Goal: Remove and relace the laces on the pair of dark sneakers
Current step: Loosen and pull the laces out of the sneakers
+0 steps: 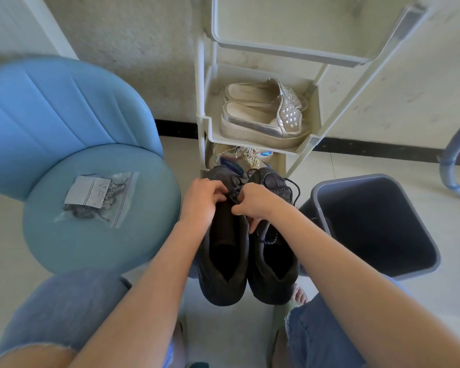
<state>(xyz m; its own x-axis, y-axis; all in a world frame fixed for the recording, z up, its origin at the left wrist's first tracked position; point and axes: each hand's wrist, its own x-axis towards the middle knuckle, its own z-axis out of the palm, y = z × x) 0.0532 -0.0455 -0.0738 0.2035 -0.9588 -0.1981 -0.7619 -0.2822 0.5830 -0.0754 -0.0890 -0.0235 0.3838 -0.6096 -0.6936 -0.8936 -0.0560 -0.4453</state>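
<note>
1. Here the dark sneakers [224,264] stand side by side on the floor [449,301], toes toward a shoe rack [210,128].
2. The left hand [203,201] pinches the left sneaker's lace [235,191].
3. The right hand [258,205] pinches it too.

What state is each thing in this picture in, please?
Left sneaker: upright, lace only near the toe.
Right sneaker: upright, loose lace across it.
Left hand: pinches the lace.
Right hand: pinches the same lace.
Bag: flat on the stool.
Bin: open, no lid.
Silver shoes: on the shelf.
</note>
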